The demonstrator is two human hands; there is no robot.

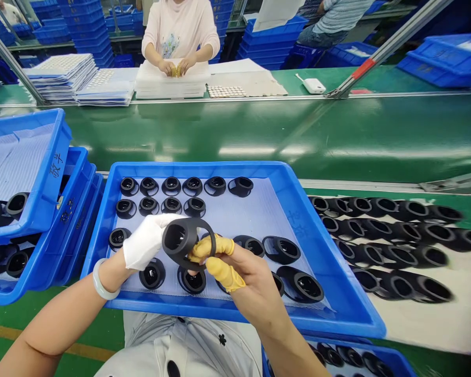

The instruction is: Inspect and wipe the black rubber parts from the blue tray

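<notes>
A black plastic housing with a round dark window and an open ring is held up over the blue tray. My left hand, in a white glove, grips its left side, and part of those fingers is hidden behind it. Yellow finger cots cover the thumb and fingertip of my right hand, closed on the ring at the right side. Below, similar black housings stand in rows on a pale liner in the tray.
Stacked blue trays with more housings stand at the left. Rows of black housings lie on a beige sheet at the right. Across the green bench, a person handles something yellow above white sheets. Another tray sits lower right.
</notes>
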